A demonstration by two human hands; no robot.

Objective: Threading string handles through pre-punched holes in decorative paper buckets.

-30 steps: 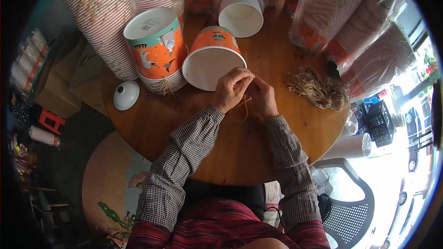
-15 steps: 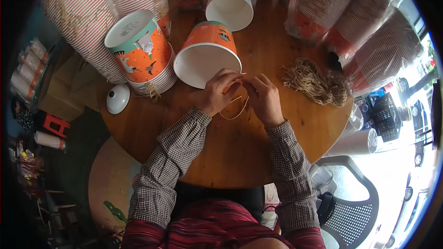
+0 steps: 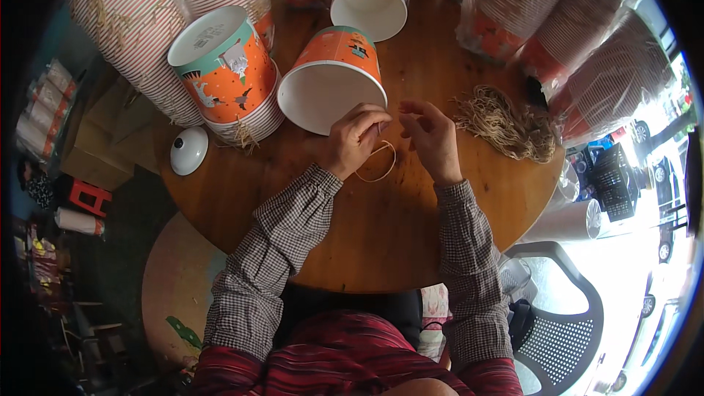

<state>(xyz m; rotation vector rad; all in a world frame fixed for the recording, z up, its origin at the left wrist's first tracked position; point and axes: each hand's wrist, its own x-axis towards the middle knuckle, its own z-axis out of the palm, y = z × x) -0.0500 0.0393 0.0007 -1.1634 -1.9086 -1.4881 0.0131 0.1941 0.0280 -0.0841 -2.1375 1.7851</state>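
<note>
My left hand [image 3: 354,139] and my right hand [image 3: 431,137] are close together over a round wooden table [image 3: 381,227]. Between their fingertips they pinch a thin tan string [image 3: 378,165] that hangs in a loop down onto the wood. Just beyond my left hand an orange paper bucket [image 3: 334,77] lies on its side with its white opening facing me. A heap of the same tan strings [image 3: 506,123] lies to the right of my right hand.
A stack of orange paper buckets [image 3: 227,73] stands upside down at the left, a white bucket [image 3: 370,0] lies at the back. Bagged stacks of striped buckets [image 3: 139,29] ring the table. A white dome-shaped object [image 3: 188,150] sits near the left edge. A mesh chair [image 3: 557,315] stands at the lower right.
My hands have drawn slightly apart and the string loop now hangs wider between them. The view has shifted a little, so the buckets sit higher and to the left.
</note>
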